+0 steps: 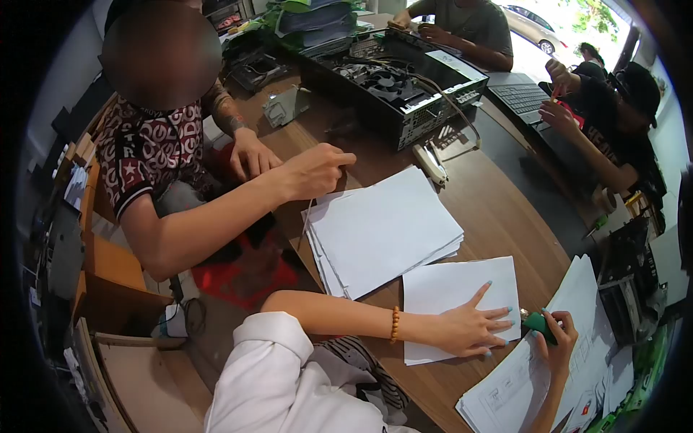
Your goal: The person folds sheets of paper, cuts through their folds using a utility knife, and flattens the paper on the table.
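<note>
My left hand [469, 326], with a beaded bracelet at the wrist, lies flat with spread fingers on a white sheet of paper [426, 303]. My right hand [560, 335] is wrapped round a green-handled tool [538, 326]. Its short metallic tip points toward the paper's right edge, close to my left fingertips. What kind of tool it is, I cannot make out. Beneath my right hand and forearm spread several printed sheets [498, 393]. Just beyond the sheet under my left hand lies a stack of blank white paper [390, 231].
Across the corner sits a person in a patterned shirt [155, 155], one arm over the table near the stack. An opened black computer case [411, 94] stands at the back, a cable trailing from it. Two other people work beyond, near a keyboard [520, 97]. Black parts [628, 296] line the right side.
</note>
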Demonstrator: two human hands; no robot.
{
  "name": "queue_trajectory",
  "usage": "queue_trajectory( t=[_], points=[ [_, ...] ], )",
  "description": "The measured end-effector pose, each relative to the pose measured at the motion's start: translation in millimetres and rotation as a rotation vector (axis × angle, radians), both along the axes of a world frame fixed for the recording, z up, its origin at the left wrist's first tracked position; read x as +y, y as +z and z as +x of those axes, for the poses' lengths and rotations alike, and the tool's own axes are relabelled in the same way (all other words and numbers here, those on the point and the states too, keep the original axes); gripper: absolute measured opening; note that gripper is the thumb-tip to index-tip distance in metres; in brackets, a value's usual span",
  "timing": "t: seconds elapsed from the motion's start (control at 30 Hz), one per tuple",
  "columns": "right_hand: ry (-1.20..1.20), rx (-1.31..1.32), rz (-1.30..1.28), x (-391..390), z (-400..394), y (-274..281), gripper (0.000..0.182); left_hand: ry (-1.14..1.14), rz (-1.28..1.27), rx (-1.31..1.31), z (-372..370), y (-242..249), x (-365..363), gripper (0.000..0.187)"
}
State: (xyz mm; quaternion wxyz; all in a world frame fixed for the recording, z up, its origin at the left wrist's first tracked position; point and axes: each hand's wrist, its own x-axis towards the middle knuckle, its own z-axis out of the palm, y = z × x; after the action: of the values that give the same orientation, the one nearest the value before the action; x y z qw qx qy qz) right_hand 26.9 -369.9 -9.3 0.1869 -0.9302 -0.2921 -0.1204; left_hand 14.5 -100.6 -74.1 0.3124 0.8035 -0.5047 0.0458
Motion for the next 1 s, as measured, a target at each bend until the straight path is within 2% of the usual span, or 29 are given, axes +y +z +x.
queue_trajectory(
  t=[0.23, 0.4, 0.47, 0.6, 0.7, 0.77, 1.0],
  points=[
    [-0.033, 0.013, 0.001, -6, 0, 6, 0.045, -0.035, 0.049, 0.04, 2, 9, 4, 0.034],
    [-0.05, -0.011, 0.02, 18, 6, 7, 0.044, -0.039, 0.082, 0.044, 0, 15, 6, 0.034],
    [-0.036, -0.014, 0.026, 11, 10, 4, 0.044, -0.019, -0.035, 0.012, 1, 10, 5, 0.032],
    [0.0, -0.005, 0.027, 10, 16, 6, 0.047, -0.008, -0.044, -0.007, 1, 7, 3, 0.032],
    [0.011, -0.055, 0.055, 19, 25, 1, 0.046, -0.01, -0.033, -0.013, 0, 12, 4, 0.032],
    [0.01, -0.023, 0.04, 16, 27, 3, 0.045, -0.021, 0.067, 0.034, 1, 18, 6, 0.034],
    [0.016, -0.005, 0.037, 18, 37, 5, 0.044, 0.02, 0.074, 0.022, 0, 16, 6, 0.034]
  ],
)
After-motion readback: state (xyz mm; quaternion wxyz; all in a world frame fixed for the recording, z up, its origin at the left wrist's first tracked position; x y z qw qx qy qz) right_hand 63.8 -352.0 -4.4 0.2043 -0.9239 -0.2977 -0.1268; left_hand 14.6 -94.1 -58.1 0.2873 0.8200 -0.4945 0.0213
